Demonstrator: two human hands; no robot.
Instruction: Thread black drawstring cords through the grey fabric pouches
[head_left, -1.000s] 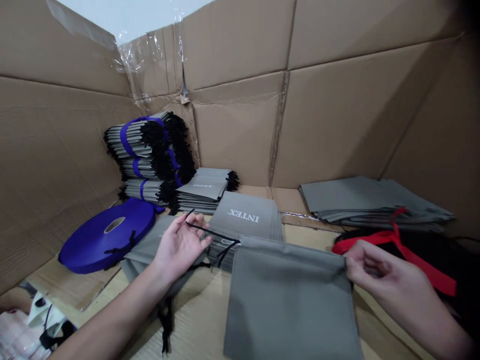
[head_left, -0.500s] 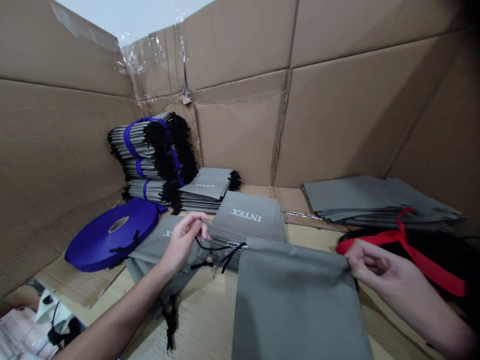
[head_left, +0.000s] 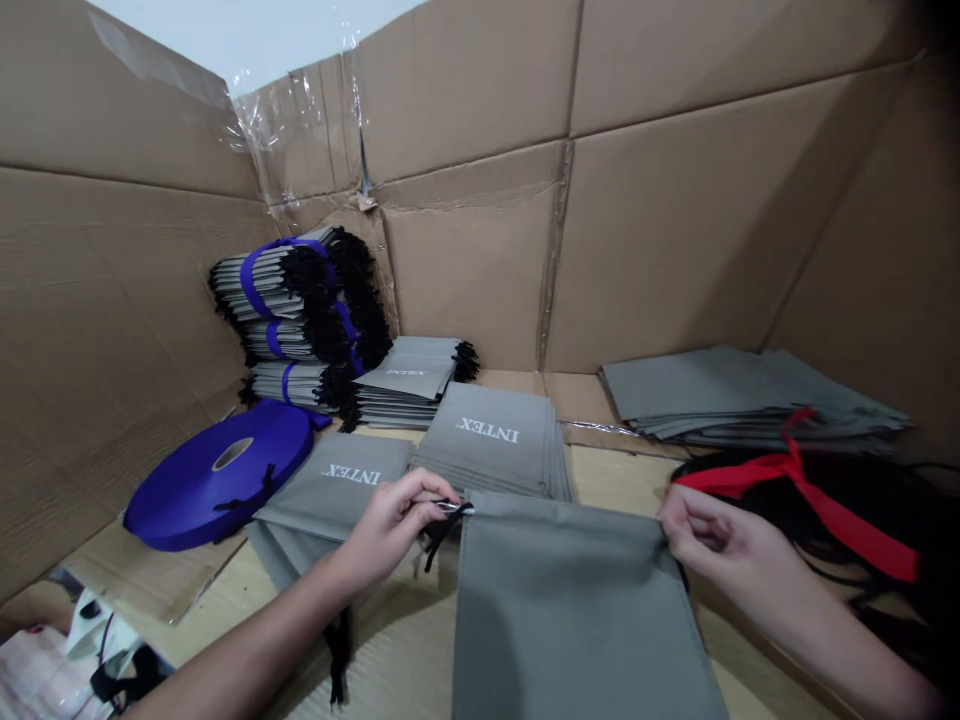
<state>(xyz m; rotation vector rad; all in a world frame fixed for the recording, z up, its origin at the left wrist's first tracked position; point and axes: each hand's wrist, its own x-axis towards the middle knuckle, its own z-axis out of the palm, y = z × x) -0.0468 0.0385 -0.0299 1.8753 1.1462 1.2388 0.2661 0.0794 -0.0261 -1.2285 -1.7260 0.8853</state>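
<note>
Pouch (head_left: 577,610) crosses bare tabletop (head_left: 397,635), left hand (head_left: 405,515) pinching corner cord (head_left: 435,545), right hand (head_left: 701,525) top edge.

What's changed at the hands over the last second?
The left hand moved right, up to the top corner of the gray bag; its fingers pinch the black cord there, no longer stretched out. The right hand still grips the opposite corner.

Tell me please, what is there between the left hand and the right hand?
The head view shows a grey bag between them: the left hand pinches at its black cord, the right hand holds the other top corner.
</note>
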